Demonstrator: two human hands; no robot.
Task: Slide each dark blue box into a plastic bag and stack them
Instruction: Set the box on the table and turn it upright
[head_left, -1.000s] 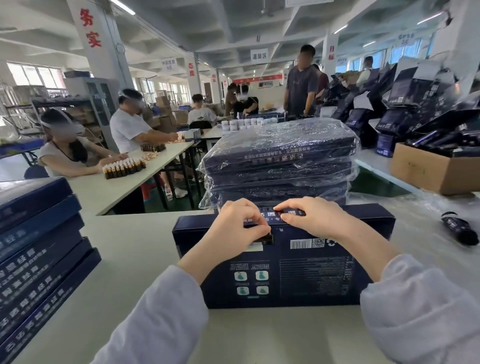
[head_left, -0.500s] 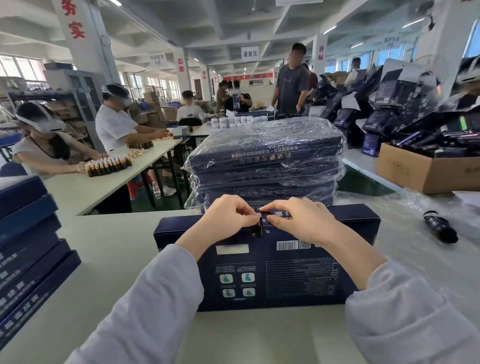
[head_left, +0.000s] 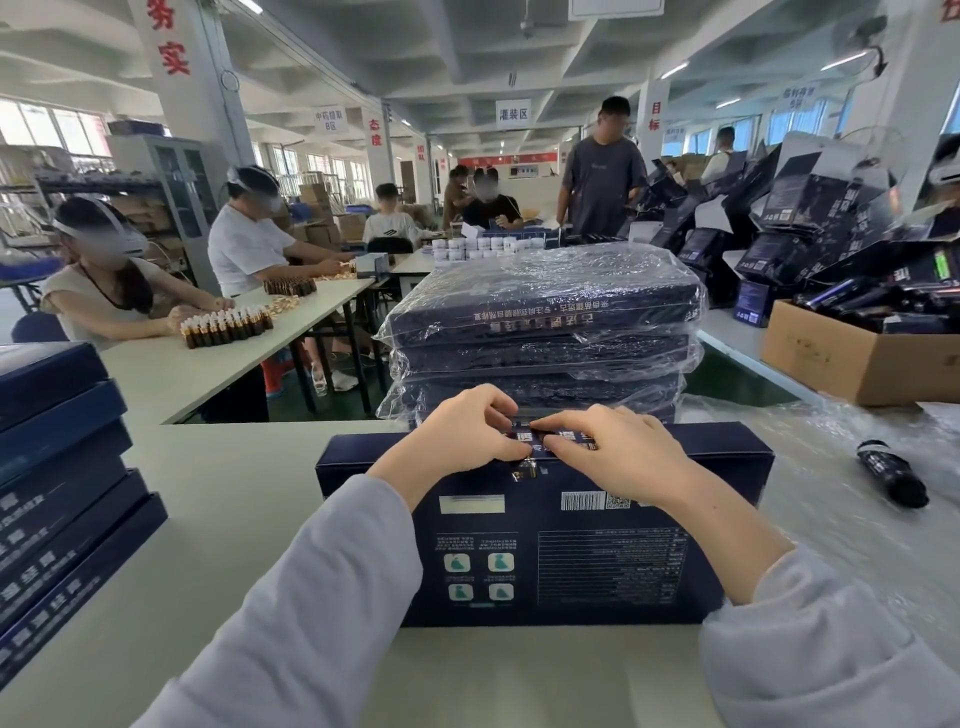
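Dark blue box (head_left: 597, 561), pale table (head_left: 218, 493), likely factory (head_left: 467, 57).

Dark blue box (head_left: 545, 540) flat, unbagged

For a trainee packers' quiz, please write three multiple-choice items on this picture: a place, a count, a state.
1. Where is the stack of bagged boxes?
A. on the floor
B. behind the dark blue box under the left hand and right hand
C. on a chair
2. How many teal icons are on that box?
A. two
B. four
C. six
3. That box is:
A. bare
B. half bagged
C. fully bagged
Key: B, it stands on the table past the box's far edge; B, two rows of two; A, no plastic covers it.
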